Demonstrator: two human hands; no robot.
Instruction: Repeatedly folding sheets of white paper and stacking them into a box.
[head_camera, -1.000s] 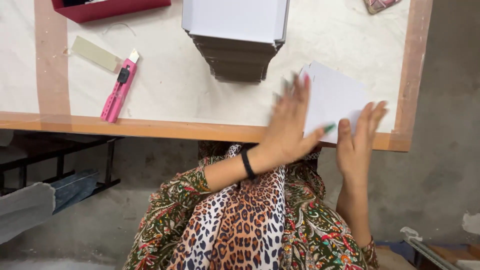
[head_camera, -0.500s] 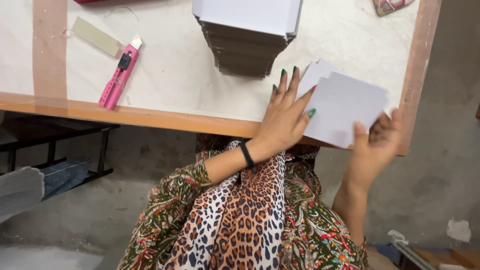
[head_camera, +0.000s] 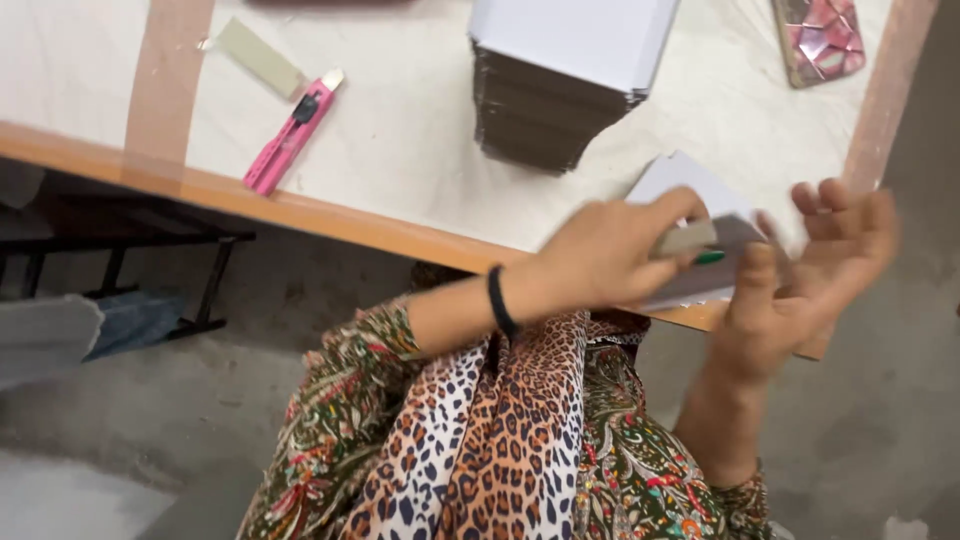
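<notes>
1. Our left hand (head_camera: 610, 260) closes over the near edge of a white card sheet (head_camera: 690, 190), fingers curled on top, likely to press it flat.
2. Our right hand (head_camera: 800, 290) is spread wide, its palm backing the sheet's right side; how firmly it grips is blurred.
3. Just beyond the hands stands a stack of cards (head_camera: 560, 90).
4. Far to the left lies a pink utility knife (head_camera: 290, 135), within reach on the table (head_camera: 420, 150).

The left hand (head_camera: 610, 255), a black band at its wrist, reaches rightward with fingers curled and pinched together, while the right hand (head_camera: 800, 285) stands raised beside it, palm turned inward, fingers spread and slightly bent.
</notes>
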